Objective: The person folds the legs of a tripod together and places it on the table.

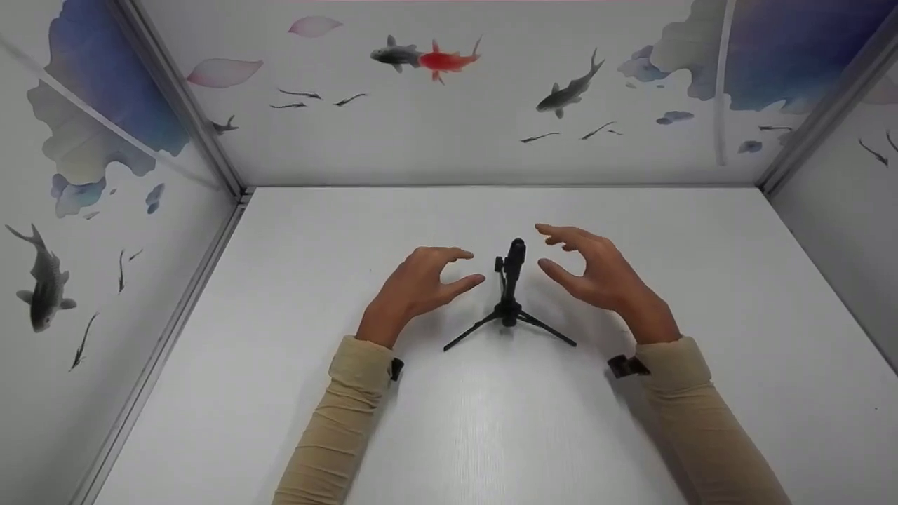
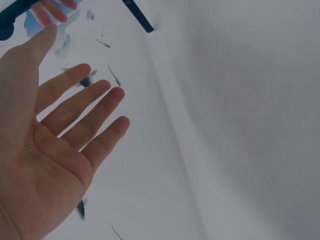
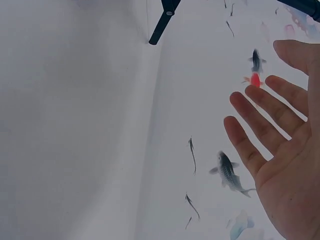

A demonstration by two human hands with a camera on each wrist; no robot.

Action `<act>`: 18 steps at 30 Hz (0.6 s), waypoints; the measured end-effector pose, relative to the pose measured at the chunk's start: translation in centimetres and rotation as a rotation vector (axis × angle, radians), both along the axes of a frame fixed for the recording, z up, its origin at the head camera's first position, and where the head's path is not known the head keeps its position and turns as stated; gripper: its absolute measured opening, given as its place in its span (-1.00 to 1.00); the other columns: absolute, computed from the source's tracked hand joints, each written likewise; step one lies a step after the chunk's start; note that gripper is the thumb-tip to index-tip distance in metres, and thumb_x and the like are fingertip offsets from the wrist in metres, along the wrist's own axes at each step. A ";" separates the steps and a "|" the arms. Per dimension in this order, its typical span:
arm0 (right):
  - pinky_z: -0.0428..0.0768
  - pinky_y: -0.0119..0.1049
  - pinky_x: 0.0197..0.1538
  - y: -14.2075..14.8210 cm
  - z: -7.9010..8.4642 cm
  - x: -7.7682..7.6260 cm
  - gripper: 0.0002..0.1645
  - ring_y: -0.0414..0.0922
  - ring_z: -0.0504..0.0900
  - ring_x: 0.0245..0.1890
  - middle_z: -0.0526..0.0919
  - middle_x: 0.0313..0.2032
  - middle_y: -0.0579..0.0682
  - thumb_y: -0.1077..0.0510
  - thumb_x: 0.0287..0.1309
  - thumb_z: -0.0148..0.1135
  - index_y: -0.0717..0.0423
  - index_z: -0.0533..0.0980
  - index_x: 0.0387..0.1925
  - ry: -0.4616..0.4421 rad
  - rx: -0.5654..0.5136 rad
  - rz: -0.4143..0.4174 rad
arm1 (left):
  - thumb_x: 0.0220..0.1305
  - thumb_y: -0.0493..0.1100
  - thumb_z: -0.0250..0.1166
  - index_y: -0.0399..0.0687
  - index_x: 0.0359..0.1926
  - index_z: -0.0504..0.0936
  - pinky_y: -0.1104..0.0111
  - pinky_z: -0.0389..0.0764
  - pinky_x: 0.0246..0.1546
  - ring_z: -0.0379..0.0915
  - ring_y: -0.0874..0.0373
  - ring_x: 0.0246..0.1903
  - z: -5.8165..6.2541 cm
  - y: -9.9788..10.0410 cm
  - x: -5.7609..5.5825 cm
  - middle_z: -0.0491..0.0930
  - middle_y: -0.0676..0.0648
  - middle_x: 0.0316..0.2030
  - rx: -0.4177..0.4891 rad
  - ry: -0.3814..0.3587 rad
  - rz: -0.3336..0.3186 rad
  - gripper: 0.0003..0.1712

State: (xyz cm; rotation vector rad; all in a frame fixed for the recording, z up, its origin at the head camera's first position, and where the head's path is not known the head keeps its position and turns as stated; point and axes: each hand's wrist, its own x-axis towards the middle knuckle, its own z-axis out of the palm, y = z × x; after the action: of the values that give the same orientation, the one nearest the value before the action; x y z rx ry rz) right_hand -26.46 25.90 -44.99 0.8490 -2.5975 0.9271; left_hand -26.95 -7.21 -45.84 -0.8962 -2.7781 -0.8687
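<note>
A small black tripod (image 1: pixel 514 270) stands upright on the white table, its thin legs spread and a knob on the left of its upper part. To its left is my left hand (image 1: pixel 421 280), fingers and thumb spread apart with a gap between them and the tripod. On the other side my right hand (image 1: pixel 596 270) is held the same way, palm toward the tripod. Both palms are bare in the wrist views, the left hand (image 2: pixel 65 135) and the right hand (image 3: pixel 280 135) having straight, parted fingers. Part of a tripod leg (image 2: pixel 139 16) shows at the top of the left wrist view.
The white table (image 1: pixel 280 421) is bounded by a back wall (image 1: pixel 491 140) and side walls painted with fish and lotus leaves. Grey metal posts (image 1: pixel 186 98) mark the corners. A dark wrist device (image 1: pixel 626 365) sits at the right cuff, another at the left.
</note>
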 end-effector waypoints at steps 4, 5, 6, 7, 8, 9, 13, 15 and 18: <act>0.73 0.09 0.18 -0.2 0.3 0.1 -0.40 0.01 0.82 0.07 0.79 0.21 -0.04 0.07 0.45 0.42 -0.17 0.57 0.46 -0.025 -0.040 0.056 | 0.52 0.24 0.35 -0.05 0.23 0.77 0.07 0.68 0.26 0.75 -0.01 0.15 -0.2 0.3 0.0 0.82 -0.12 0.13 0.036 -0.036 -0.055 -0.45; 0.74 0.08 0.15 -0.2 0.4 0.1 -0.44 -0.02 0.83 0.03 0.82 0.17 -0.04 0.08 0.45 0.42 -0.17 0.60 0.43 -0.027 -0.046 0.067 | 0.52 0.22 0.36 -0.06 0.21 0.78 0.06 0.70 0.24 0.76 0.00 0.12 -0.3 0.4 0.0 0.83 -0.12 0.11 0.048 -0.045 -0.069 -0.47; 0.75 0.06 0.11 -0.2 0.5 0.1 -0.47 -0.05 0.84 -0.01 0.84 0.12 -0.04 0.08 0.45 0.42 -0.16 0.62 0.40 -0.025 -0.047 0.077 | 0.53 0.21 0.36 -0.07 0.19 0.79 0.06 0.70 0.22 0.77 0.00 0.11 -0.2 0.5 0.0 0.83 -0.13 0.09 0.056 -0.057 -0.081 -0.49; 0.76 0.04 0.08 -0.3 0.6 0.2 -0.50 -0.08 0.84 -0.04 0.86 0.08 -0.04 0.09 0.44 0.42 -0.14 0.65 0.37 -0.018 -0.047 0.087 | 0.53 0.19 0.36 -0.08 0.18 0.79 0.04 0.71 0.21 0.78 -0.01 0.09 -0.2 0.6 0.1 0.84 -0.14 0.07 0.067 -0.071 -0.095 -0.50; 0.77 0.01 0.04 -0.3 0.7 0.2 -0.52 -0.11 0.84 -0.07 0.87 0.05 -0.05 0.10 0.44 0.42 -0.13 0.67 0.33 -0.011 -0.045 0.095 | 0.53 0.18 0.37 -0.08 0.16 0.80 0.04 0.72 0.20 0.79 0.00 0.08 -0.2 0.7 0.1 0.84 -0.13 0.06 0.071 -0.085 -0.101 -0.51; 0.77 -0.04 0.00 -0.4 0.8 0.3 -0.55 -0.14 0.83 -0.09 0.88 0.02 -0.06 0.09 0.43 0.43 -0.13 0.69 0.31 -0.006 -0.044 0.101 | 0.53 0.19 0.37 -0.08 0.15 0.80 0.04 0.73 0.19 0.79 0.02 0.07 -0.2 0.8 0.1 0.85 -0.13 0.04 0.069 -0.094 -0.106 -0.52; 0.73 -0.22 -0.10 -0.7 1.2 0.7 -0.60 -0.22 0.80 -0.15 0.89 -0.05 -0.16 0.09 0.40 0.46 -0.13 0.74 0.22 0.004 -0.051 0.119 | 0.53 0.18 0.36 -0.08 0.13 0.81 0.04 0.74 0.17 0.80 0.06 0.02 -0.3 1.1 0.3 0.86 -0.09 -0.02 0.057 -0.131 -0.121 -0.53; 0.70 -0.27 -0.12 -0.9 1.4 0.9 -0.63 -0.24 0.79 -0.17 0.88 -0.08 -0.21 0.08 0.39 0.48 -0.15 0.76 0.19 -0.003 -0.061 0.127 | 0.53 0.16 0.37 -0.06 0.12 0.82 0.09 0.75 0.14 0.81 0.09 -0.02 -0.3 1.2 0.4 0.87 -0.06 -0.06 0.052 -0.143 -0.126 -0.56; 0.68 -0.30 -0.15 -1.2 1.5 1.3 -0.65 -0.28 0.77 -0.19 0.88 -0.10 -0.25 0.05 0.37 0.50 -0.16 0.77 0.15 -0.013 -0.072 0.140 | 0.53 0.13 0.38 -0.04 0.08 0.83 0.17 0.77 0.07 0.81 0.13 -0.09 -0.5 1.5 0.6 0.88 -0.04 -0.10 0.053 -0.172 -0.143 -0.61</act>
State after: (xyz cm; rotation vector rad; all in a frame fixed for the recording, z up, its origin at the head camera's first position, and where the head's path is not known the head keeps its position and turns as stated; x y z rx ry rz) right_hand -25.11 24.66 -43.47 1.0189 -2.5250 1.0593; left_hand -26.34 -5.69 -46.32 -1.0708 -2.8457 -1.0849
